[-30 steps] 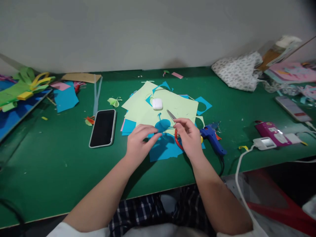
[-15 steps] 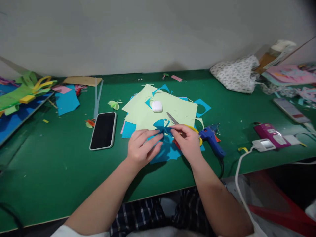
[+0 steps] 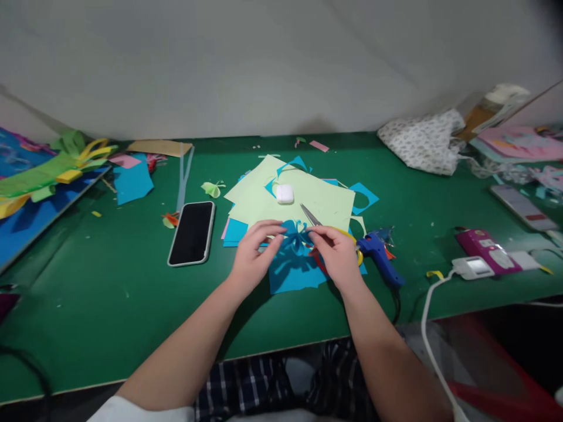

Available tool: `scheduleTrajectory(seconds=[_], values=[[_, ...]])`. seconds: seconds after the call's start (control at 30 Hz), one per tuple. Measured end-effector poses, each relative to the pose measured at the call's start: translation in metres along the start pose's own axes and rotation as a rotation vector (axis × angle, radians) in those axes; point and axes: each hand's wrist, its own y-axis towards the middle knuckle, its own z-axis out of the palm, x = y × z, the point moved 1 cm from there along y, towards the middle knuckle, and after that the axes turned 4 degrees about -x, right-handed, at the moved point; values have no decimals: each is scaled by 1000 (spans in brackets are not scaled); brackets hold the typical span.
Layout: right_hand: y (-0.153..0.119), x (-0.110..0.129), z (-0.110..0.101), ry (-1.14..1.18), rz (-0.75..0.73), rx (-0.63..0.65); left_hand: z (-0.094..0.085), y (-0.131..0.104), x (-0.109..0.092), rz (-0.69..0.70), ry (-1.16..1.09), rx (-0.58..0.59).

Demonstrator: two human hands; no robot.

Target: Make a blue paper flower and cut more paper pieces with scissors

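Note:
A folded blue paper butterfly with curled feelers is held up between my two hands. My left hand pinches its left side with thumb and fingers. On the other side, the fingertips of my right hand grip the right edge. Blue paper lies beneath, with the butterfly's shadow on it. Scissors with red and yellow handles rest partly hidden under my right hand, blades pointing away. Behind, pale green sheets carry a white earbud case and blue offcuts.
A blue glue gun lies right of my right hand, its cord running off the front edge. A phone and a small green paper butterfly are at left. Farther right are a magenta device, a white cable and a patterned pouch.
The blue butterfly has been turned, and its folds now face me more. My left fingers have shifted from across its front to its left edge. The view has moved slightly.

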Motion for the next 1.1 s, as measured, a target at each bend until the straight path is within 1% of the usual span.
scheduleTrajectory(seconds=[0.07, 0.13, 0.2, 0.23, 0.3, 0.33, 0.4, 0.43, 0.5, 0.57, 0.6, 0.67, 0.73, 0.8, 1.0, 1.1], values=[[0, 0, 0, -17, 1, 11, 0, 1, -2, 41, 60, 50], [-1, 0, 0, -53, -5, 26, 0, 1, -3, 76, 86, 55], [-2, 1, 0, -109, -26, 13, -2, 2, -2, 134, 101, 18], [-3, 1, 0, -132, -54, -19, -5, 4, -1, 169, 134, -16], [-4, 2, -1, -178, -144, -87, -19, 11, 4, 211, 266, -123], [-5, 2, -2, -203, -188, -105, -29, 16, 8, 212, 367, -206], [-7, 2, -1, -246, -250, -93, -58, 28, 20, 183, 461, -334], [-8, 1, 0, -262, -270, -76, -74, 34, 28, 157, 506, -400], [-11, -1, 2, -287, -302, -34, -108, 47, 48, 58, 644, -543], [-13, -3, 7, -308, -334, 19, -136, 58, 69, -9, 728, -614], [-15, -4, 9, -317, -350, 51, -147, 62, 79, -39, 764, -633], [-17, -6, 13, -333, -380, 107, -163, 70, 95, -91, 820, -640], [-18, -7, 15, -343, -406, 126, -170, 75, 107, -131, 861, -628], [-18, -8, 16, -350, -415, 127, -171, 78, 116, -162, 886, -594], [-19, -8, 18, -354, -389, 188, -161, 80, 133, -310, 891, -490], [-19, -8, 19, -360, -383, 205, -161, 80, 138, -356, 884, -435]])
